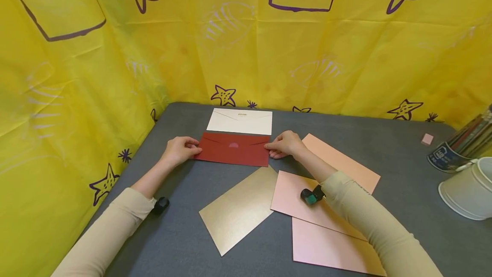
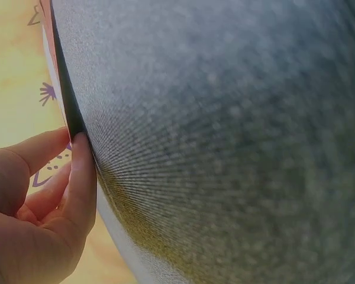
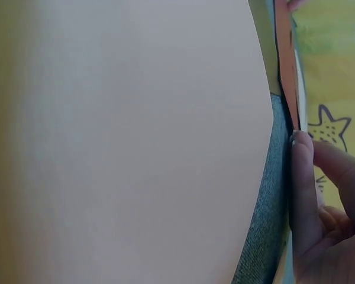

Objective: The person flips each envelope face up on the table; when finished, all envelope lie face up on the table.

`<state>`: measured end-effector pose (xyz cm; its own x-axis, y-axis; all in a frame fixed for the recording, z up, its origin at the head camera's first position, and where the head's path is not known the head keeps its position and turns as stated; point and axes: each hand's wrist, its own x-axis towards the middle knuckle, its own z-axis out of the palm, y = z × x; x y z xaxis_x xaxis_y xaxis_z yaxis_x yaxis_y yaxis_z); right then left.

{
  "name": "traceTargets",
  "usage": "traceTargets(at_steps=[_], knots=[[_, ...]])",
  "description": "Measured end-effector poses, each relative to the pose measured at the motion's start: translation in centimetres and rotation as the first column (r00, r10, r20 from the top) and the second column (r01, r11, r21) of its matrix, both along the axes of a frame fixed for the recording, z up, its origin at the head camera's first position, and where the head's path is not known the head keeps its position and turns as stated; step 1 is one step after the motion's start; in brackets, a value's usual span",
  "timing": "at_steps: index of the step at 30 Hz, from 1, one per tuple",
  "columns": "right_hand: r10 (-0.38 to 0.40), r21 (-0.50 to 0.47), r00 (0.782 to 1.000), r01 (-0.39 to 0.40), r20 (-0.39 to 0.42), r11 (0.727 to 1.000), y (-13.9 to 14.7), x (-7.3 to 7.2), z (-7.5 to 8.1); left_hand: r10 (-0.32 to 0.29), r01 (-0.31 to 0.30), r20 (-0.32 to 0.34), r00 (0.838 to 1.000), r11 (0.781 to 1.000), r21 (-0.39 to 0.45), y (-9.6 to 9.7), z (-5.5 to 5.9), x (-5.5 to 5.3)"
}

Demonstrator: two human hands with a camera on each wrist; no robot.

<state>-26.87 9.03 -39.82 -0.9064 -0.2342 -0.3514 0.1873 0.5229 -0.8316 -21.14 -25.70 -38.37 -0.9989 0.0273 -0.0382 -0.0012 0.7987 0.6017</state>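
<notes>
A red envelope (image 1: 232, 153) with a round seal on its flap lies in the middle of the table, in front of a white envelope (image 1: 240, 122). My left hand (image 1: 180, 151) pinches its left end between thumb and fingers. At the opposite end my right hand (image 1: 285, 144) pinches the right edge the same way. In the left wrist view the left hand's fingertips (image 2: 80, 142) meet at the envelope's edge, low over the table. The right wrist view shows the red envelope (image 3: 287, 71) edge-on, with the right fingertips (image 3: 302, 145) at its corner.
A gold envelope (image 1: 240, 208) lies slanted in front. Several pink and peach envelopes (image 1: 338, 159) spread under my right forearm. Toward the right edge stand a tin of pencils (image 1: 446, 157) and a white mug (image 1: 465, 189), with a small pink eraser (image 1: 427, 139) behind. A yellow curtain (image 1: 307, 54) hangs behind the table.
</notes>
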Motion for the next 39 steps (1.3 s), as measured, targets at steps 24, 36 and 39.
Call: traceTargets(at_steps=[24, 36, 39], knots=[[0.05, 0.028, 0.994, -0.048, -0.098, 0.998, 0.2, 0.8, 0.0, -0.089, 0.081, -0.161, 0.983, 0.995, -0.056, 0.6, -0.5, 0.9], [0.323, 0.204, 0.865, -0.262, -0.384, 0.943, 1.6, 4.4, 0.2, -0.294, 0.277, -0.257, 0.921, 0.956, -0.1, 4.7, -0.6, 6.0], [0.406, 0.23, 0.791, -0.335, -0.459, 0.914, 1.7, 5.9, 0.3, -0.336, 0.321, -0.245, 0.909, 0.942, -0.102, 5.7, -0.6, 7.6]])
